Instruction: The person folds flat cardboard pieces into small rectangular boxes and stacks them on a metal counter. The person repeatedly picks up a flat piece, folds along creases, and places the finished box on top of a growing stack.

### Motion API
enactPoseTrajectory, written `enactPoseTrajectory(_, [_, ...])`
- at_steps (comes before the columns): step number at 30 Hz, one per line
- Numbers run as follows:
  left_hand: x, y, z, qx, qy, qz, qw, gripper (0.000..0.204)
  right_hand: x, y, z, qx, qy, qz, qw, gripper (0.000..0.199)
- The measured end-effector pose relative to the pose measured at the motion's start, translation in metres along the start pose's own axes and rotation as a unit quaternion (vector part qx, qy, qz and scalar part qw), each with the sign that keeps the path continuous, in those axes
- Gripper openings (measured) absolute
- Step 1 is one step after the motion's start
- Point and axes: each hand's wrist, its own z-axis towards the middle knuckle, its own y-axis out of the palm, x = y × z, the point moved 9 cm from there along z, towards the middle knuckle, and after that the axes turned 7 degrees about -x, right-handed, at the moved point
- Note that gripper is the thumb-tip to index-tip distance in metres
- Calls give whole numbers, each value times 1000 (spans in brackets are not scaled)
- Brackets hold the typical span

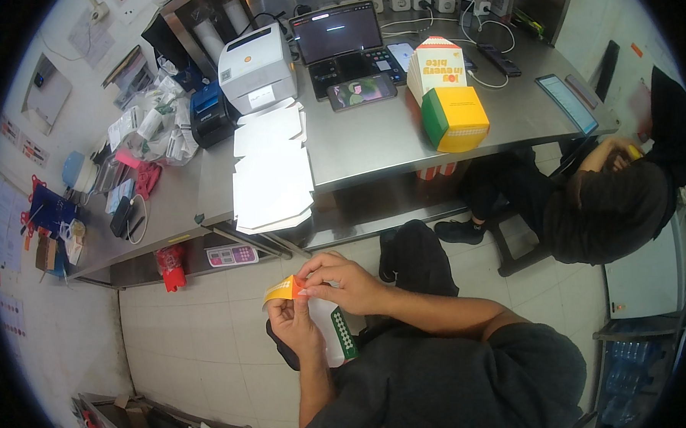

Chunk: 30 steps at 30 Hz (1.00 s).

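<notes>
One carton is in hand, well in front of the printer and slightly to its right, over the person's lap. The left hand pinches the carton's orange flap between thumb and fingers; the right hand pinches the same flap, its fingertips next to the left thumb.

Two more boxes, one white and yellow, one green and yellow, stand together well right of the printer. Two piles of white card lie just in front of it; the sheets in each cannot be counted. To its right are one laptop and three phones; farther right lies one tablet. Plastic bags are heaped to its left.

The table under the printer is bare grey metal. One scale sits on the shelf below, in front of the printer. The floor is pale tile. One other person sits far right of the printer, head bent.
</notes>
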Motion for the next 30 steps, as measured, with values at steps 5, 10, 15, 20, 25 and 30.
enactPoseTrajectory(5, [2,3,-6,5,-13,-123,992,20,-2,-2,2,1,13,30,999,11])
enactPoseTrajectory(10, [18,3,-2,14,19,-105,994,20,-23,-5,6,-6,-50,-16,999,11])
enactPoseTrajectory(15, [29,4,4,-34,35,7,999,19,-40,-6,8,-3,-85,-69,994,9])
enactPoseTrajectory(20, [20,4,2,-42,7,-57,997,21,-37,-6,7,12,-75,-62,995,16])
enactPoseTrajectory(25, [18,13,-7,-74,-16,-106,991,23,-23,-4,3,13,-36,-29,999,35])
enactPoseTrajectory(30, [21,8,-14,-40,-27,-70,996,28,-8,0,0,-36,-1,66,997,42])
